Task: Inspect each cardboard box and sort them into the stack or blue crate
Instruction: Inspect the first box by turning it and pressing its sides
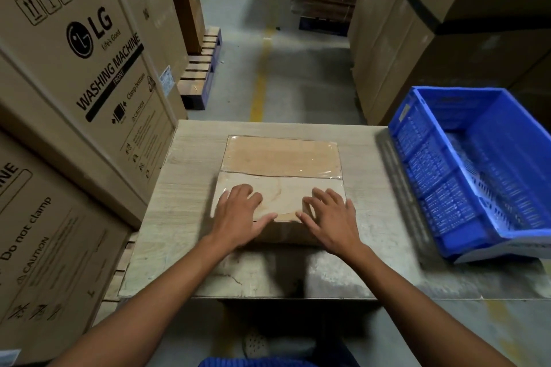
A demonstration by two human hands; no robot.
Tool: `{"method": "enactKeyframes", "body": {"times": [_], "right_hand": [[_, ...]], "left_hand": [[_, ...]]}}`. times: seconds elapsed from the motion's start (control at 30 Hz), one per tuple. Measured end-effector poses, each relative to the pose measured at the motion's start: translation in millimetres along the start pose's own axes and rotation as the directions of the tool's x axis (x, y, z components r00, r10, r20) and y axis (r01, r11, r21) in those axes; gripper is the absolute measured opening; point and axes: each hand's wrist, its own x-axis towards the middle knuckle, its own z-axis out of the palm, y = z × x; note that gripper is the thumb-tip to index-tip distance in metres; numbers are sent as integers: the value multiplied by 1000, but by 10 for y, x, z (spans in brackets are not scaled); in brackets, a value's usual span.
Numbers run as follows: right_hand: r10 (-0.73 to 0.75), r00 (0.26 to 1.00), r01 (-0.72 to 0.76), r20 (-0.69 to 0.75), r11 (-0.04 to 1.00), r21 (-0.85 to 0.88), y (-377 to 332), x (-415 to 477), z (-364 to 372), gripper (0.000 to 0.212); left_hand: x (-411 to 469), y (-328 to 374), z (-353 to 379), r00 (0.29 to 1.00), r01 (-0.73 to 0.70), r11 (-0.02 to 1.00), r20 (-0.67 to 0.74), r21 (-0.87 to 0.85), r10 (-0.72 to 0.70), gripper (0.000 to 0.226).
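Note:
A flat cardboard box sealed with clear tape lies in the middle of a pale wooden table. My left hand rests flat on the near left part of its top, fingers spread. My right hand lies flat on the near right part, fingers also spread. Both thumbs point inward along the box's near edge. A blue plastic crate with slotted walls stands tilted at the table's right edge, and nothing shows inside it.
Large washing-machine cartons are stacked close on the left. More big cartons rise on the right behind the crate. A concrete aisle with a yellow line runs ahead, with pallets beside it. My foot shows below the table.

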Motion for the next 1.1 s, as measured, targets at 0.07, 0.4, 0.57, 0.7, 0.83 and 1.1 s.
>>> {"method": "enactKeyframes", "body": {"times": [0.07,0.4,0.57,0.7,0.83,1.1], "right_hand": [[35,999,-35,-5,999,12,-34,8,7,47],[-69,984,93,167,986,-139,-242,492,-4,66],[-115,973,150,202,974,-167,-125,595,-131,64],[5,985,15,175,994,-113,28,587,-92,76],[60,976,-52,209,998,-44,78,629,-86,81],[342,939,-345,49,928,139,-18,249,29,91]], "left_hand": [[56,64,28,995,32,999,96,14,-33,73],[401,221,77,989,9,1000,145,22,-12,59],[404,140,103,991,-27,999,129,37,22,57],[481,-22,107,990,88,996,112,29,-91,66],[599,-188,23,967,234,970,93,66,-239,66],[431,-44,12,890,453,891,71,-26,-450,65]]}}
